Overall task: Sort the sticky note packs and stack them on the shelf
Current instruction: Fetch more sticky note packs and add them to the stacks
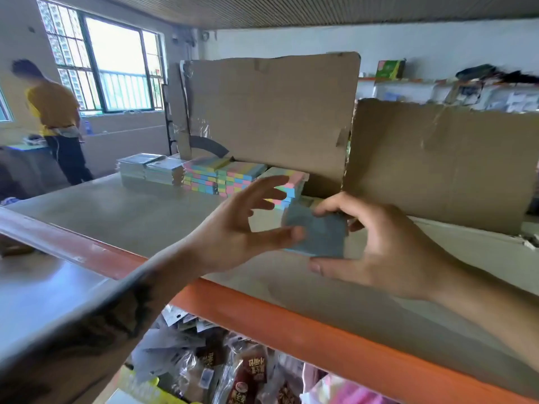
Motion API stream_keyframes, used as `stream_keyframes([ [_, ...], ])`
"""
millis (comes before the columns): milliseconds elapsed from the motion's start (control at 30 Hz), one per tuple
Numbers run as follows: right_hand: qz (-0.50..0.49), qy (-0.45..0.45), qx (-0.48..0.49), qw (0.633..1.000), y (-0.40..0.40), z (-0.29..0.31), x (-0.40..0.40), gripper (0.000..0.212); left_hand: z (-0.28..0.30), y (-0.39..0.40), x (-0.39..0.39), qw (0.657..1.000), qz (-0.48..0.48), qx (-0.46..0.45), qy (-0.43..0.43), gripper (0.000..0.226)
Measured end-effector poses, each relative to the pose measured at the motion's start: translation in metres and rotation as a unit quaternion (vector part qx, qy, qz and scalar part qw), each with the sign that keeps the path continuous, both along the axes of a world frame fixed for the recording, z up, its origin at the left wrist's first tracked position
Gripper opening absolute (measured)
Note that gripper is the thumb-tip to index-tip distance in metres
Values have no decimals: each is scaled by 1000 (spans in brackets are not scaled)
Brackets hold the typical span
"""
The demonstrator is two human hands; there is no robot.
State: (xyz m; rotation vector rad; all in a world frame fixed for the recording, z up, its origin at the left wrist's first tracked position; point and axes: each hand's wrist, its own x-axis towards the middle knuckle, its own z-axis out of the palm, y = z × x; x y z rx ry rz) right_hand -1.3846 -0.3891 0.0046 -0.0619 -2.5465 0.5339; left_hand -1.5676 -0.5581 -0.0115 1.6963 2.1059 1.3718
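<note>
Blue pack (318, 233) (blurred) lies crosswise, gripped.

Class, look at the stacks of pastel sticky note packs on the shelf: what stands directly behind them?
A tall cardboard sheet stands upright behind the sticky note stacks. It hides whatever lies beyond it on the shelf. The left hand covers part of the nearest stack.

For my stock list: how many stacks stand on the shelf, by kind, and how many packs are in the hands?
Multicoloured sticky note stacks: 3
Grey-white pack stacks: 2
Blue-grey pack, gripped by the right hand, with the left hand's thumb at its edge: 1
Total: 5 stacks on the shelf, 1 pack in hand
</note>
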Motion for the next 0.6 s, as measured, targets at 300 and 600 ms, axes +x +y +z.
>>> stream_keyframes([
  [300,4,-64,-61,996,-32,11,-63,69,50,-35,-60,959,4,-197,205,83],
  [600,4,-95,-39,995,-102,19,-194,71,53,-89,-188,923,38,-287,252,91],
])
